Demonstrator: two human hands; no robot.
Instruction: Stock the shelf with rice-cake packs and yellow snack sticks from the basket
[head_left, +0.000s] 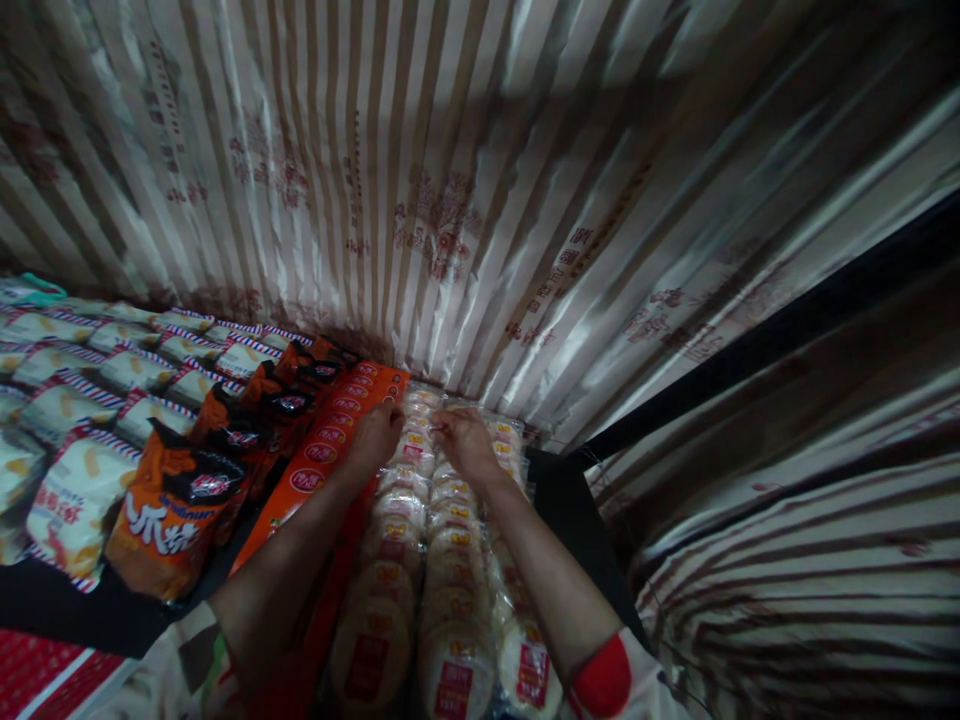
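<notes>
Nearest me, three rows of pale, round packets in clear film begin at the person's body: the left row (371,645), the middle row (455,600) and the right row (529,665), packets overlapping, red labels up. They lie on a dark surface (577,515), and their long axis runs away from the person. Off to the left stand orange bags (171,520) with white bags (82,500) past them. Between the orange bags and the left row, an orange strip (328,440) printed with ovals lies alongside the packets.

Both forearms reach out along that same axis, the left one crossing the strip, the right one crossing the right row. The relation that counts is at the far end: the left row's last packets lie between the two hands, the left hand (377,435) at their outer side and the right hand (466,442) over the middle row, the nearer of the two to it. The left grip is curled, and I can't tell whether it holds anything. In the right grip the fingertips come together; whether film is pinched there, I can't make out. Just behind hangs a striped curtain (450,150).
</notes>
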